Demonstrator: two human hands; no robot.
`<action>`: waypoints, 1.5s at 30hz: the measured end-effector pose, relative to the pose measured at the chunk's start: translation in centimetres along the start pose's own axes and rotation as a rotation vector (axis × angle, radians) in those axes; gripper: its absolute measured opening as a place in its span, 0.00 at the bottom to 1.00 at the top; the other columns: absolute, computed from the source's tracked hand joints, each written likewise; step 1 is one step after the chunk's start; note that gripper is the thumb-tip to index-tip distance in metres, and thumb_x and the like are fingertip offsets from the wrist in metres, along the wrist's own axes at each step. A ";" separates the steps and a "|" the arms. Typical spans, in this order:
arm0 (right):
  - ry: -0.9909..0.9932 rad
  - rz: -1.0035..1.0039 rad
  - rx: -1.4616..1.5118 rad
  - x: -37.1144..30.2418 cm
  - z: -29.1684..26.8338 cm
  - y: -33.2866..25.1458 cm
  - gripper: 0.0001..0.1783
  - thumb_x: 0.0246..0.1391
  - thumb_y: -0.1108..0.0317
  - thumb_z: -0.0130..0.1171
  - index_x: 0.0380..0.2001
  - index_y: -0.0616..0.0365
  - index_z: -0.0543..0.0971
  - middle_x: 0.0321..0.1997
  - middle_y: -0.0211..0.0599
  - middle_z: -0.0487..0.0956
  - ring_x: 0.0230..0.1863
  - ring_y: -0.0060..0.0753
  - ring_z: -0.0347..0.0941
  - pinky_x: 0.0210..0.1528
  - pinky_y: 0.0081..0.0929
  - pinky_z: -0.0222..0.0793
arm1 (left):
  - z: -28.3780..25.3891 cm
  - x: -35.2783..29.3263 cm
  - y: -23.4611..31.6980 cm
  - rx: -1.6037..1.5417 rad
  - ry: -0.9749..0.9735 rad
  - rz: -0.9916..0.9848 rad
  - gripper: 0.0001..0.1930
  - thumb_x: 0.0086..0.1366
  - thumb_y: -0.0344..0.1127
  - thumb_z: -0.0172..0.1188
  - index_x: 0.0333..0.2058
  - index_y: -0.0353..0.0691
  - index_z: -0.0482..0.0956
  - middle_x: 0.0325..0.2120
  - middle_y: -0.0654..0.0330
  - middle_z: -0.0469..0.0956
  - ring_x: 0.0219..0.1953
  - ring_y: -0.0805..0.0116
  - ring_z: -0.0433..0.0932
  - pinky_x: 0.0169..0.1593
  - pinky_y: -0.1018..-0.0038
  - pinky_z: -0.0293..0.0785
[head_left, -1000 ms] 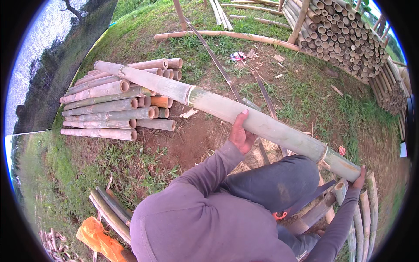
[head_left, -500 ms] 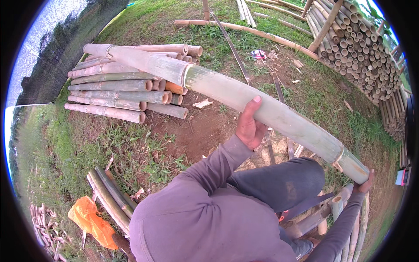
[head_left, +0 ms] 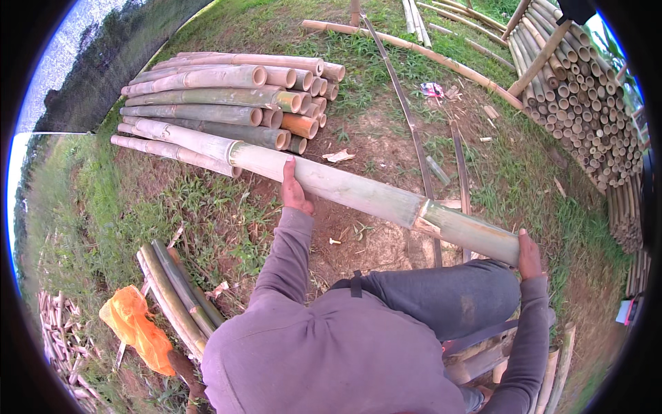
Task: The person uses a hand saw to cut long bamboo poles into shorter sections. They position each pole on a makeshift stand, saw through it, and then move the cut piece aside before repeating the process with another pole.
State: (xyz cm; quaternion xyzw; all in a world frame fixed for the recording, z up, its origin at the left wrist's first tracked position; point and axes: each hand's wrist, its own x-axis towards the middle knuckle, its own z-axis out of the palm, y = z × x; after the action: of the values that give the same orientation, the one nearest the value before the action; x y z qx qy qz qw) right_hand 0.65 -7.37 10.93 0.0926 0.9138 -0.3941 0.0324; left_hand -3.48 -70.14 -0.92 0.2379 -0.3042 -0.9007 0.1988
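Observation:
A long, pale green bamboo pole stretches across in front of me, sloping down from far left to near right. My left hand grips it from the near side near its middle, thumb up against the pole and the other fingers mostly hidden. Around the pole's right end my right hand is closed, just beyond my bent knee. The pole's left part lies over the near side of a stack of cut bamboo poles; whether it rests on them I cannot tell.
Two dark narrow rails run along the ground ahead. A large rack of bamboo stands at far right. Shorter bamboo lengths and an orange net bag lie at near left. More poles are beside my right leg.
The bamboo pole has moved left and toward me, its left end now at the stack's near side. Both hands have shifted left with it, the right one also upward in view.

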 end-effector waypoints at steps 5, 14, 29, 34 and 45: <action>-0.442 0.246 0.179 -0.8 4.6 -11.3 0.36 0.72 0.41 0.53 0.63 0.66 0.75 0.42 0.40 0.82 0.43 0.31 0.78 0.53 0.30 0.73 | -2.3 5.4 4.9 0.037 0.124 -0.022 0.36 0.62 0.59 0.72 0.61 0.45 0.74 0.52 0.58 0.82 0.51 0.57 0.83 0.56 0.55 0.79; -0.486 -0.196 0.083 -4.0 4.4 -17.4 0.45 0.65 0.56 0.68 0.78 0.56 0.59 0.41 0.35 0.81 0.46 0.25 0.77 0.56 0.29 0.73 | -14.9 17.9 8.3 0.505 0.505 -0.007 0.41 0.59 0.46 0.78 0.65 0.30 0.73 0.59 0.52 0.80 0.55 0.56 0.81 0.63 0.61 0.75; -0.043 0.101 -0.254 -18.2 2.5 23.5 0.30 0.64 0.52 0.61 0.61 0.64 0.78 0.57 0.55 0.83 0.60 0.52 0.79 0.62 0.41 0.72 | -26.7 10.2 1.3 0.911 0.780 0.047 0.55 0.50 0.54 0.83 0.70 0.33 0.65 0.59 0.43 0.79 0.59 0.48 0.80 0.67 0.59 0.75; -0.060 -0.181 -0.665 -24.1 10.7 32.7 0.30 0.64 0.51 0.60 0.59 0.64 0.79 0.52 0.55 0.84 0.53 0.56 0.80 0.55 0.44 0.74 | -18.1 -2.0 -5.8 1.264 0.993 -0.227 0.65 0.46 0.63 0.82 0.71 0.32 0.54 0.62 0.36 0.72 0.61 0.36 0.76 0.71 0.58 0.69; -0.017 0.565 -0.174 -33.6 10.6 33.9 0.24 0.64 0.56 0.65 0.56 0.61 0.78 0.35 0.40 0.83 0.27 0.33 0.79 0.28 0.32 0.75 | -16.0 9.5 1.2 1.025 0.951 -0.092 0.51 0.47 0.46 0.84 0.60 0.27 0.60 0.54 0.38 0.77 0.54 0.46 0.80 0.62 0.57 0.77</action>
State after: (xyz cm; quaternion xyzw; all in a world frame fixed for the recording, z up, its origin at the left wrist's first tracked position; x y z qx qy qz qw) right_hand 40.01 2.87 -16.11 0.3370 0.8819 -0.2904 0.1562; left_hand -2.12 -83.09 -14.24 0.6824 -0.5604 -0.4495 0.1348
